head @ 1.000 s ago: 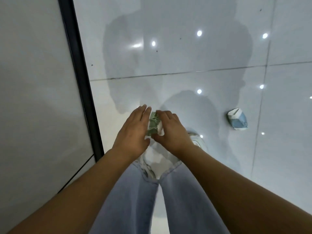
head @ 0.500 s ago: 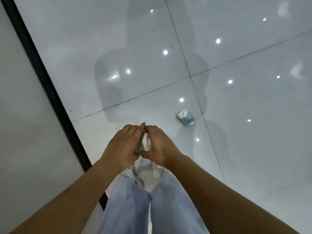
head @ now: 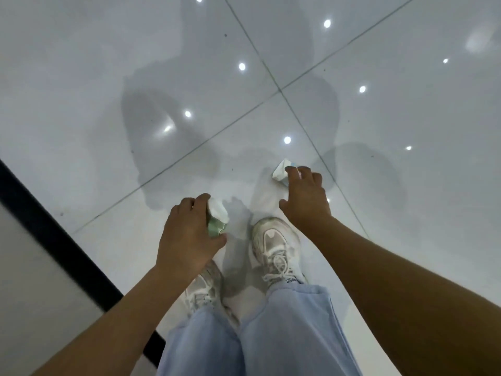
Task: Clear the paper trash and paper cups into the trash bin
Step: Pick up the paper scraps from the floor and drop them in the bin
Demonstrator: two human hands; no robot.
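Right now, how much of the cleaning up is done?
Nothing looks binned yet; no trash bin is in view. The left hand grips a crumpled green and white cup. The right hand, fingers spread, reaches over a white and blue cup lying on the floor.

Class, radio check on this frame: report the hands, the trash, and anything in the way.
Left hand grips crushed green-and-white cup. Right hand open, fingers spread, reaching onto blue-and-white cup on the floor. No bin in view. Nothing in the way.
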